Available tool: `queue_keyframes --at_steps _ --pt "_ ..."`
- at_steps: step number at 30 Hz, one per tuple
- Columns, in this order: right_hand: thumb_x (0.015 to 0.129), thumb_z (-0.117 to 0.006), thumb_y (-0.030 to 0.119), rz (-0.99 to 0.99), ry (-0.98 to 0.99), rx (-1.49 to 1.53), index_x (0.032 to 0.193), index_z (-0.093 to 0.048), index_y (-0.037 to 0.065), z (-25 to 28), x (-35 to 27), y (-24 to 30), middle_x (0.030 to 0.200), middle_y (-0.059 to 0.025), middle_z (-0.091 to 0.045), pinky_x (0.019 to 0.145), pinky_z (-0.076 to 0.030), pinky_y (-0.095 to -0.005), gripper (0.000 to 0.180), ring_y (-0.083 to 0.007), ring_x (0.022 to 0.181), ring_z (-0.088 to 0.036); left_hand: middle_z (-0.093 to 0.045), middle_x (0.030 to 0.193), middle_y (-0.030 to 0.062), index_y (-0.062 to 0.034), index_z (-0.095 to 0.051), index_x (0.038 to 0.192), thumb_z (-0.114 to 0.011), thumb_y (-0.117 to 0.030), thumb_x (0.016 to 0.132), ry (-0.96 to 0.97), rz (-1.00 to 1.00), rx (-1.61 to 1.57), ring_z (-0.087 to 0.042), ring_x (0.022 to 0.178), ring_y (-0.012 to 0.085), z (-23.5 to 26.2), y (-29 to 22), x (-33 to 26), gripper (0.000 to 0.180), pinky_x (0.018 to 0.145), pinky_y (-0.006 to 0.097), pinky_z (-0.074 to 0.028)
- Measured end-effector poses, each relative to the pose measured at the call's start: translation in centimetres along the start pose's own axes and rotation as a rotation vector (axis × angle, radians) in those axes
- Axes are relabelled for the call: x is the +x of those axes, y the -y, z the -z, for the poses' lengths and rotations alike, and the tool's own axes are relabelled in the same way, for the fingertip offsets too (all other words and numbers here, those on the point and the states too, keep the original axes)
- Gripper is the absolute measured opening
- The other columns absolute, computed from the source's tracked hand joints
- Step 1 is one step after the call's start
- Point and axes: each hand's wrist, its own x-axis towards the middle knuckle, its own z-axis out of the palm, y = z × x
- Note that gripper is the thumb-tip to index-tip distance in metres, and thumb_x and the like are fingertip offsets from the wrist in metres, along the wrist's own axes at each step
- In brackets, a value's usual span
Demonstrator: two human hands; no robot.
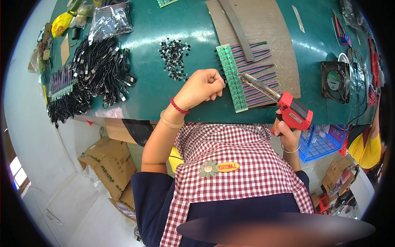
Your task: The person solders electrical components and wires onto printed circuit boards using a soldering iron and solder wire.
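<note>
My right hand (288,133) is wrapped round the grip of a red soldering gun (295,112). Its metal tip reaches the green circuit board strip (231,78), about midway along its length. Thin dark and pink wires (261,85) run off the strip's right side. At the strip's left edge, my left hand (202,87) is closed in a pinch, and whatever its fingertips hold is hidden. Just beyond that hand lies a loose pile of small black-and-silver connectors (173,58).
A grey metal bar (236,29) lies across the wires on a brown board (284,61). Bundled black cables (103,70) cover the table's left side, beside a clear plastic bag (110,20). A black fan (335,81) stands at right; a blue crate (323,142) sits below the table edge.
</note>
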Motion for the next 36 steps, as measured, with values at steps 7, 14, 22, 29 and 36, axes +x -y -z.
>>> queue_keyframes --at_steps 7,14,22,29,36 --pt "0.080 -0.059 0.011 0.018 0.024 -0.014 0.108 -0.051 -0.005 0.5 0.1 -0.3 0.057 -0.0049 -0.048 0.044 -0.035 -0.0241 0.033 -0.0116 0.045 -0.044 -0.058 0.066 0.0016 -0.0032 -0.053 0.078 -0.053 -0.011 0.085 0.025 -0.007 -0.084 -0.049 0.051 0.0034 -1.2 0.7 0.7 0.010 0.043 0.017 -0.037" --pt "0.080 -0.059 0.010 0.002 0.027 -0.098 0.108 -0.051 -0.005 1.2 -0.5 -1.2 0.059 -0.0057 -0.050 0.044 -0.035 -0.0240 0.033 -0.0118 0.046 -0.045 -0.058 0.065 0.0014 -0.0046 -0.052 0.076 -0.054 -0.011 0.084 0.021 0.005 -0.069 -0.048 0.050 0.0030 -1.0 0.6 1.0 0.010 0.042 0.017 -0.036" --pt "0.081 -0.059 0.011 0.003 0.023 -0.086 0.104 -0.051 -0.004 1.1 -1.0 -1.9 0.058 -0.0057 -0.050 0.043 -0.035 -0.0239 0.029 -0.0121 0.045 -0.045 -0.057 0.064 0.0007 -0.0049 -0.053 0.077 -0.054 -0.011 0.085 -0.011 -0.009 -0.068 -0.048 0.049 0.0027 -1.4 0.9 0.9 0.010 0.042 0.017 -0.036" --pt "0.080 -0.058 0.008 -0.001 0.026 -0.063 0.104 -0.051 -0.004 1.1 -0.9 -2.0 0.059 -0.0060 -0.049 0.043 -0.035 -0.0240 0.027 -0.0123 0.045 -0.045 -0.058 0.065 0.0010 -0.0044 -0.053 0.078 -0.055 -0.012 0.085 -0.015 -0.019 -0.083 -0.048 0.049 0.0029 -1.4 1.0 1.0 0.010 0.042 0.016 -0.036" --pt "0.080 -0.058 0.007 -0.007 0.014 -0.052 0.102 -0.050 -0.004 1.2 -1.0 -2.0 0.059 -0.0061 -0.049 0.043 -0.035 -0.0239 0.026 -0.0125 0.045 -0.045 -0.058 0.065 0.0009 -0.0050 -0.053 0.077 -0.055 -0.013 0.085 -0.021 -0.014 -0.088 -0.049 0.050 0.0030 -1.4 1.1 0.9 0.012 0.042 0.016 -0.036"
